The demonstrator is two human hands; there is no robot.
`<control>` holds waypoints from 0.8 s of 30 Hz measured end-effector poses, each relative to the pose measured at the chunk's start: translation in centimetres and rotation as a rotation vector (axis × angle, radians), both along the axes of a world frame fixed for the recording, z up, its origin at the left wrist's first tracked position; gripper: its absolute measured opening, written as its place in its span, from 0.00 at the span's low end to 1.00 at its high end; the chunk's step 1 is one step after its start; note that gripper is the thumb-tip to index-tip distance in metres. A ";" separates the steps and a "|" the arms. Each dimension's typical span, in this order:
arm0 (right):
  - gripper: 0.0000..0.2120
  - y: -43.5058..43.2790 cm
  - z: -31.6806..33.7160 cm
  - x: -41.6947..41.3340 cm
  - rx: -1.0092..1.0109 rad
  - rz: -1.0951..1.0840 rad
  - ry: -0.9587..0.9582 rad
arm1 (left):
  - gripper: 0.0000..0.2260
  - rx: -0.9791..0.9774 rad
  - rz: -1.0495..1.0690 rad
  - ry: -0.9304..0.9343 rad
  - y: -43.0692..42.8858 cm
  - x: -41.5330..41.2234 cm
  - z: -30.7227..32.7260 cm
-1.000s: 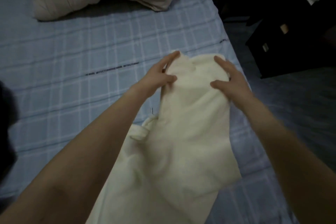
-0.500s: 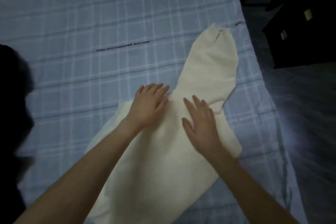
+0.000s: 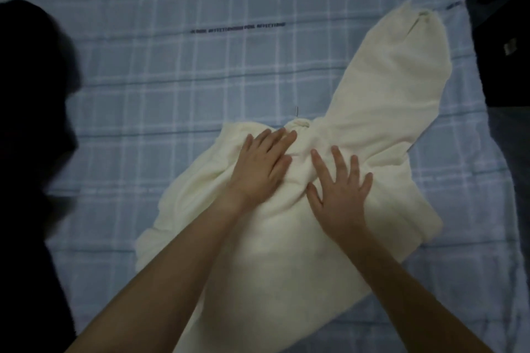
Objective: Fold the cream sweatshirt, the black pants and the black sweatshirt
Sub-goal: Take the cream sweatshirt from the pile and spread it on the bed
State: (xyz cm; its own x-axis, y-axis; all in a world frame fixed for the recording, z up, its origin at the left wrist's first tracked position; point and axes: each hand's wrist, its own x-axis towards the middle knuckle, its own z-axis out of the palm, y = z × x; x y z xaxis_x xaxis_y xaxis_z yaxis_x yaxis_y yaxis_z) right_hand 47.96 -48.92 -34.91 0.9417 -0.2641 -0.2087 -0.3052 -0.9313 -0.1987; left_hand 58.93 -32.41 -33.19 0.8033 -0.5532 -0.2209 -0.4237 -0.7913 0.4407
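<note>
The cream sweatshirt lies spread on the blue plaid bed sheet, its hood stretching up to the right. My left hand presses flat on the cloth just below the neck, fingers straight. Beside it, my right hand also lies flat on the sweatshirt with fingers spread. A dark heap of black clothing fills the left edge; I cannot tell which garment it is.
The bed's right edge runs down the right side, with dark floor and black furniture beyond it. A line of small printed text crosses the sheet above the sweatshirt.
Both hands let go of the hood's top, moved down to the neck area and now lie flat there. The hood lies laid out to the upper right.
</note>
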 end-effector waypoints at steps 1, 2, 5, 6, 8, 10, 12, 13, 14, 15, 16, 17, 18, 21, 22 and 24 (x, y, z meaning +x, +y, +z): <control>0.30 -0.1 1.0 0.4 0.046 -0.019 -0.038 | 0.26 -0.019 0.075 -0.020 1.2 0.0 0.8; 0.29 -0.3 2.1 0.9 0.111 -0.021 -0.095 | 0.26 -0.027 0.178 -0.047 2.6 -0.1 1.3; 0.25 0.5 5.8 4.3 0.347 0.147 -0.202 | 0.28 -0.059 0.505 -0.016 9.0 -1.0 2.2; 0.24 1.1 6.6 6.0 0.401 0.232 -0.190 | 0.28 -0.074 0.607 0.070 11.1 -1.4 2.1; 0.23 2.5 6.6 9.8 0.409 0.373 -0.091 | 0.26 -0.097 0.796 0.287 14.4 -2.1 1.8; 0.26 3.8 5.5 13.3 0.306 0.424 0.107 | 0.26 -0.136 0.856 0.435 16.0 -2.6 1.7; 0.30 4.6 4.4 15.4 0.207 0.433 0.302 | 0.26 -0.213 0.820 0.524 16.5 -2.6 2.1; 0.32 4.9 4.0 15.8 0.208 0.454 0.347 | 0.26 -0.288 0.802 0.565 16.5 -2.5 2.4; 0.32 5.1 4.0 16.0 0.264 0.467 0.358 | 0.24 -0.367 0.784 0.601 16.5 -2.5 2.7; 0.31 5.4 4.2 15.9 0.378 0.465 0.346 | 0.21 -0.422 0.763 0.614 16.6 -2.6 2.8; 0.29 5.6 4.8 15.6 0.522 0.453 0.327 | 0.17 -0.451 0.746 0.602 16.6 -2.7 2.9; 0.28 5.6 5.5 15.4 0.651 0.447 0.306 | 0.13 -0.469 0.743 0.582 16.7 -2.9 3.2; 0.26 5.3 6.3 15.1 0.740 0.452 0.282 | 0.12 -0.488 0.746 0.565 17.0 -3.1 3.6; 0.25 4.3 10.1 14.8 0.874 0.424 0.209 | 0.12 -0.560 0.721 0.481 18.4 -2.7 5.7; 0.24 4.0 11.6 14.8 0.915 0.389 0.178 | 0.12 -0.595 0.704 0.440 18.8 -2.3 6.8; 0.23 3.6 14.5 15.0 0.989 0.333 0.100 | 0.12 -0.672 0.672 0.367 19.0 -1.2 9.7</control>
State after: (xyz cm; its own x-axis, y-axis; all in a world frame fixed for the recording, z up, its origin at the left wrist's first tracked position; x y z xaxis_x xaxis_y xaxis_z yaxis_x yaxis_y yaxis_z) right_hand 62.96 -45.29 -20.39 0.9018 0.3363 -0.2714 -0.1205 -0.4075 -0.9052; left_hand 57.77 -13.43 -23.45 0.9387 -0.1128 -0.3257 0.2677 -0.3564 0.8951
